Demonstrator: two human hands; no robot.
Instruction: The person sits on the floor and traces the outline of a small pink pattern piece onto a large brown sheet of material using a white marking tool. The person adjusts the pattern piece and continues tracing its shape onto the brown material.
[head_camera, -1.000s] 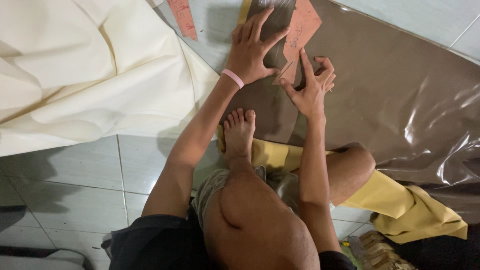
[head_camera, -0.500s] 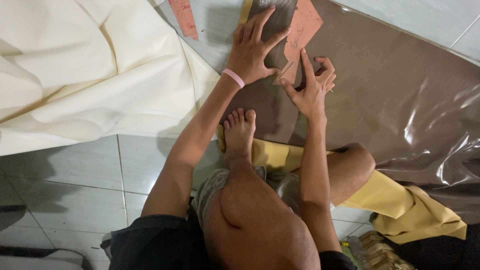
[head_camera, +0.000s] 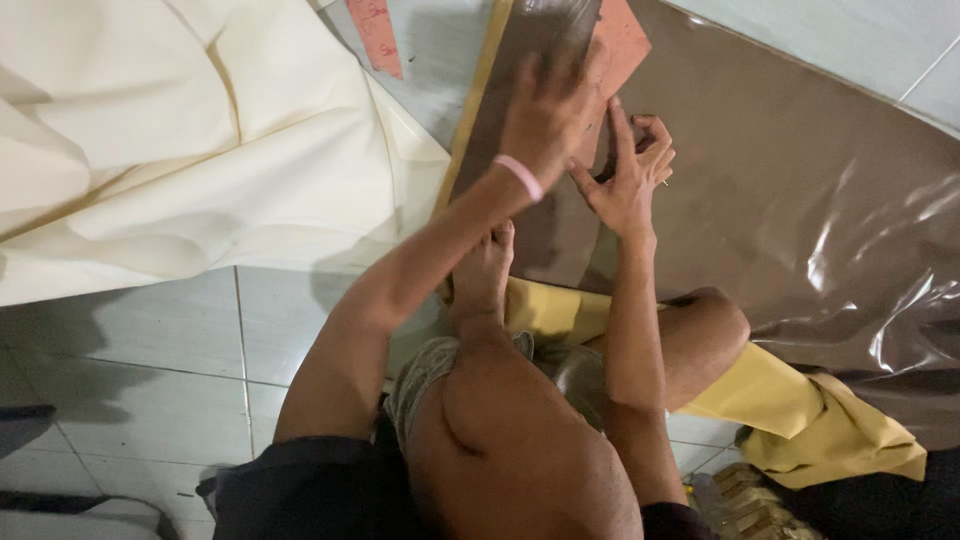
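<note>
Two hands meet at upper centre of the frame. The left hand (head_camera: 545, 115), blurred, fingers spread, lies flat on a reddish-brown card template (head_camera: 622, 45). Just beside it, the right hand (head_camera: 630, 175) has fingers curled together; what they pinch is hidden. Both rest on a glossy brown vinyl sheet (head_camera: 790, 210) spread over the tiled floor (head_camera: 150, 340); cream fabric (head_camera: 170, 140) fills the upper left.

Grey tiled floor (head_camera: 150, 340), cream fabric (head_camera: 180, 150) heaped on it, glossy brown sheet (head_camera: 800, 180) spread alongside, yellow cloth (head_camera: 790, 400)

A reddish-brown flat template (head_camera: 622, 45) lies on a glossy brown sheet (head_camera: 780, 200), which is spread flat over the tiled floor, wrinkled at right.
</note>
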